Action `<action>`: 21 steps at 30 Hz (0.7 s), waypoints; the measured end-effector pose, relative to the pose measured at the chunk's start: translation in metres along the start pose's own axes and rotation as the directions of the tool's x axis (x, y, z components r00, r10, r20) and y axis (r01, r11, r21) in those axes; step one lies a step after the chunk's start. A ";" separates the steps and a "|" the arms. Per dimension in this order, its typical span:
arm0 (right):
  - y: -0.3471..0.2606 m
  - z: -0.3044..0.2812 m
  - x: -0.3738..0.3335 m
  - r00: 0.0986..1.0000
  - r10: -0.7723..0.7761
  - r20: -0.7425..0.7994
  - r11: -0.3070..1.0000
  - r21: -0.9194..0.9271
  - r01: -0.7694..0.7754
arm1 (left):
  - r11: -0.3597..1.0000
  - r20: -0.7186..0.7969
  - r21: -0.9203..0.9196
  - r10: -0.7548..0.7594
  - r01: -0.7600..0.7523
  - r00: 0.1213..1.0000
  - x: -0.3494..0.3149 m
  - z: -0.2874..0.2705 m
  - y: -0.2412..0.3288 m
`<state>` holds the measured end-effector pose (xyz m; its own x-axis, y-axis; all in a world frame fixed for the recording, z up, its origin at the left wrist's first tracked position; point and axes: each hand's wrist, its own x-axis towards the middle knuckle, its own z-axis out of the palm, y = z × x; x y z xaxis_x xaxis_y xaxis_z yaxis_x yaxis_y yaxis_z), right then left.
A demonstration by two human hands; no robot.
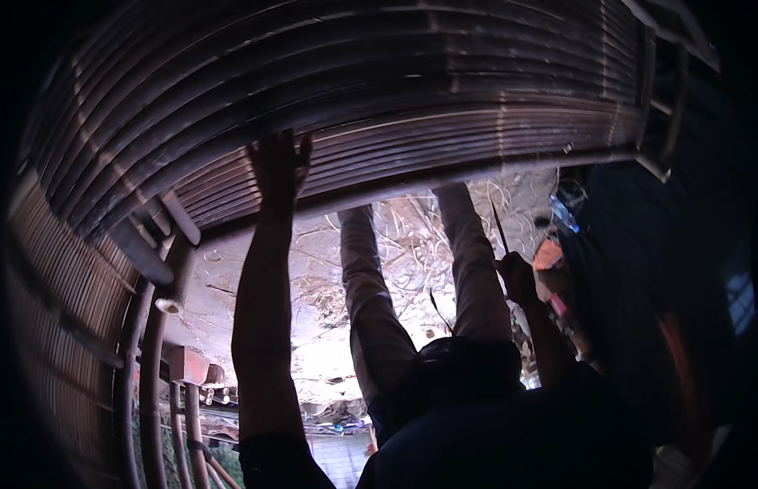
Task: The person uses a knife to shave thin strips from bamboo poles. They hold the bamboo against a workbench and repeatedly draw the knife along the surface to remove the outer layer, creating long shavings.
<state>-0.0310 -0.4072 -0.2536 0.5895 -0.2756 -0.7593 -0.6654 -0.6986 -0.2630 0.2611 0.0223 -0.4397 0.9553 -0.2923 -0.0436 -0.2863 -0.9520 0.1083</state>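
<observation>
My left hand point(279, 167) reaches up to the lower slats of a dark bamboo bench point(379, 61). Its fingers and thumb are apart, lying against the slats near the lower edge of the upper panel. Whether the fingertips hook round a slat is too dark to tell. Lower and to the right, my right hand point(519, 279) is closed round a thin, dark, pointed tool point(500, 218) that sticks up from the fist. Its exact kind does not show. Slim bamboo slats point(428, 147) form a second panel below, along a thick round rail point(395, 186).
Pale strips and shavings point(412, 224) litter the ground around my legs point(367, 261). A clear plastic bottle point(564, 213) and an orange object point(548, 254) lie at the right, beside dark cloth. Bamboo posts point(153, 367) and another slatted panel point(61, 310) stand at the left.
</observation>
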 end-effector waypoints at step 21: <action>0.180 -0.156 0.097 0.796 0.348 -0.495 0.927 0.308 -0.214 | 0.918 0.633 -0.244 -0.092 0.312 0.769 -0.175 -0.056 0.096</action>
<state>-0.0219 -0.6628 -0.2815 0.4645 -0.7892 -0.4019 -0.8839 -0.3852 -0.2652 0.0705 -0.0132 -0.3659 0.7143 -0.1945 -0.6723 0.0525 -0.9430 0.3287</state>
